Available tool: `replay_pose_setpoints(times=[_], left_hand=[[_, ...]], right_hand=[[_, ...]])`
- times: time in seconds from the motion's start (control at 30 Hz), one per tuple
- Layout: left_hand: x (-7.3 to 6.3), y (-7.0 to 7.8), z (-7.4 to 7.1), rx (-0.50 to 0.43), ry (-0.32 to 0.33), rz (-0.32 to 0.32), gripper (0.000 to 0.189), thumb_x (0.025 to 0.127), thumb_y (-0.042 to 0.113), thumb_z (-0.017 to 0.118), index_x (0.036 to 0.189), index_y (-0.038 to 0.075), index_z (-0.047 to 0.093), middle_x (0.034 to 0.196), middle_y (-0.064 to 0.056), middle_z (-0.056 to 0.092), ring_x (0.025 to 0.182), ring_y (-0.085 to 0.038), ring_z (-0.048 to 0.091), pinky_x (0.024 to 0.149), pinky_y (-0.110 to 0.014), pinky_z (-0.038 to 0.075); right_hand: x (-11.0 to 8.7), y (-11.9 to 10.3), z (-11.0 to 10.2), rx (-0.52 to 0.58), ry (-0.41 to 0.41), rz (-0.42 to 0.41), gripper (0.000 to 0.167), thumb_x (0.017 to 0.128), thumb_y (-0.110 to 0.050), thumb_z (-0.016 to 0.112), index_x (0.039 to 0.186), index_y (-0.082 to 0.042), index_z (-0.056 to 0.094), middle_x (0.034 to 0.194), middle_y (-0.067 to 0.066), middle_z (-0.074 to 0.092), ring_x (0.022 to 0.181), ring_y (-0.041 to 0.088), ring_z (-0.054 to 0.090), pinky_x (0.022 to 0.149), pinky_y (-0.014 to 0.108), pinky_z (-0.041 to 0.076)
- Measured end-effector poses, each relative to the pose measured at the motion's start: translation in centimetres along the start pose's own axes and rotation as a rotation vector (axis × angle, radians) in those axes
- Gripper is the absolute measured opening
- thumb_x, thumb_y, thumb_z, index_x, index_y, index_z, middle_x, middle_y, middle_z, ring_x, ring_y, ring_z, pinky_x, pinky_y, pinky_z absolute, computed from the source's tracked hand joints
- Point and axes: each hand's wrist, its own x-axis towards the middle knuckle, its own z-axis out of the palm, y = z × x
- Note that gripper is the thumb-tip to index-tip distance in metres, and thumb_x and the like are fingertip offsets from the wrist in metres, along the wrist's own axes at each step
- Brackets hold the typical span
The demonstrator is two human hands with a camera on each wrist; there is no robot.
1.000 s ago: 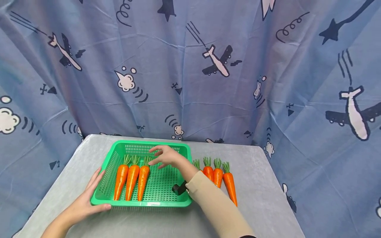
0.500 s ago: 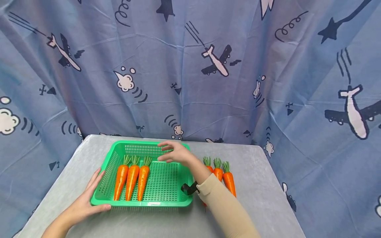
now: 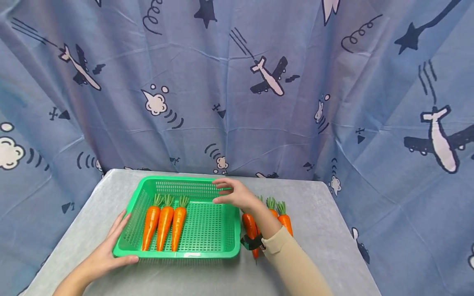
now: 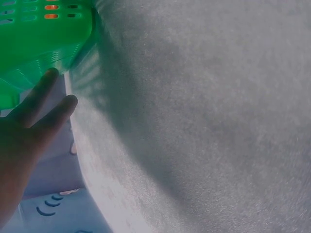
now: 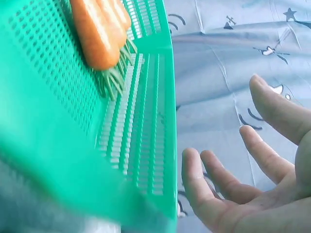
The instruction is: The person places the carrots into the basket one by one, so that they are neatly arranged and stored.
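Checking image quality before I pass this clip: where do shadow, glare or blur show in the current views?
Head view: fairly even light, mostly sharp, small glints on the carrots; left wrist view: soft, left hand dark, a broad shadow across the table; right wrist view: bright and washed out, glare on the carrots, the nearest part of the basket blurred.

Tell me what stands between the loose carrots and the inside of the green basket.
The right wall of the green basket, with the right hand near it and the forearm partly hiding the loose carrots. Nothing else visible does.
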Motion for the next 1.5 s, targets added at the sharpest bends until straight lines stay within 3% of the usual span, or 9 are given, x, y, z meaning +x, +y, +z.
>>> replay_pose_setpoints(times=[0.1,0.13,0.33,0.53,0.8,1.0,1.27,1.43,1.5], left_hand=[[-0.1,0.0,-0.1,0.007,-0.002,0.002,0.115,0.077,0.013,0.085,0.164,0.021,0.011,0.17,-0.006,-0.007,0.143,0.012,0.002,0.101,-0.014,0.029],[0.0,0.1,-0.2,0.013,0.0,0.0,0.115,0.077,0.013,0.086,0.164,0.021,0.011,0.17,-0.006,-0.006,0.142,0.012,0.003,0.096,-0.007,0.026],[0.3,0.2,-0.3,0.007,0.005,0.013,0.116,0.076,0.012,0.086,0.164,0.021,0.011,0.17,-0.006,-0.007,0.144,0.01,0.003,0.096,-0.006,0.024],[0.3,0.0,0.1,-0.022,0.003,0.04,0.118,0.074,0.01,0.087,0.164,0.017,0.01,0.17,-0.013,-0.007,0.146,0.009,-0.001,0.096,-0.001,0.017],[0.1,-0.1,0.3,-0.034,0.002,0.019,0.117,0.076,0.01,0.086,0.164,0.019,0.01,0.17,-0.002,-0.009,0.145,0.009,-0.002,0.096,-0.003,0.015],[-0.1,0.0,0.2,-0.021,0.004,0.009,0.117,0.076,0.01,0.086,0.164,0.02,0.01,0.17,-0.004,-0.009,0.146,0.008,0.0,0.104,-0.012,0.024],[0.1,0.0,0.0,-0.005,-0.002,-0.001,0.117,0.076,0.012,0.086,0.164,0.021,0.01,0.171,-0.004,-0.008,0.145,0.01,0.001,0.097,-0.005,0.02],[0.1,-0.2,0.1,-0.025,0.001,0.015,0.117,0.076,0.011,0.086,0.164,0.019,0.01,0.17,-0.013,-0.007,0.145,0.01,-0.001,0.097,-0.003,0.017],[0.1,-0.1,0.1,-0.032,0.001,0.009,0.117,0.076,0.011,0.086,0.164,0.019,0.01,0.17,-0.011,-0.008,0.145,0.01,-0.001,0.105,-0.011,0.019]], right_hand=[[-0.8,0.3,-0.9,-0.009,0.015,-0.008,0.067,0.086,-0.015,0.082,0.146,-0.012,0.054,0.15,0.019,0.05,0.135,0.043,0.048,0.103,0.049,0.048],[-1.0,0.4,-1.3,-0.008,0.022,-0.01,0.067,0.086,-0.015,0.082,0.146,-0.011,0.053,0.15,0.02,0.05,0.136,0.044,0.047,0.103,0.049,0.048],[-2.8,1.6,-3.4,-0.006,0.087,0.003,0.068,0.086,-0.019,0.081,0.147,-0.011,0.052,0.151,0.02,0.048,0.136,0.043,0.046,0.104,0.052,0.046],[-4.6,2.9,-5.5,-0.011,0.172,0.033,0.06,0.087,-0.014,0.08,0.143,-0.019,0.056,0.149,0.015,0.051,0.136,0.04,0.048,0.102,0.05,0.048],[-6.8,4.4,-7.6,-0.034,0.206,0.062,0.062,0.088,-0.017,0.079,0.145,-0.019,0.054,0.151,0.017,0.048,0.136,0.042,0.048,0.102,0.05,0.049],[-8.6,6.3,-9.2,-0.043,0.228,0.086,0.063,0.088,-0.016,0.079,0.145,-0.019,0.054,0.151,0.017,0.048,0.137,0.043,0.046,0.102,0.051,0.048],[-11.1,8.9,-10.9,-0.089,0.306,0.178,0.065,0.089,-0.019,0.078,0.147,-0.014,0.051,0.153,0.021,0.045,0.138,0.046,0.042,0.106,0.057,0.044],[-12.3,11.1,-11.5,-0.089,0.343,0.27,0.067,0.088,-0.016,0.079,0.148,-0.011,0.05,0.156,0.025,0.039,0.139,0.049,0.039,0.107,0.061,0.04],[-12.8,12.0,-11.6,-0.076,0.339,0.305,0.069,0.088,-0.015,0.078,0.149,-0.01,0.048,0.158,0.027,0.034,0.14,0.052,0.036,0.105,0.061,0.042]])
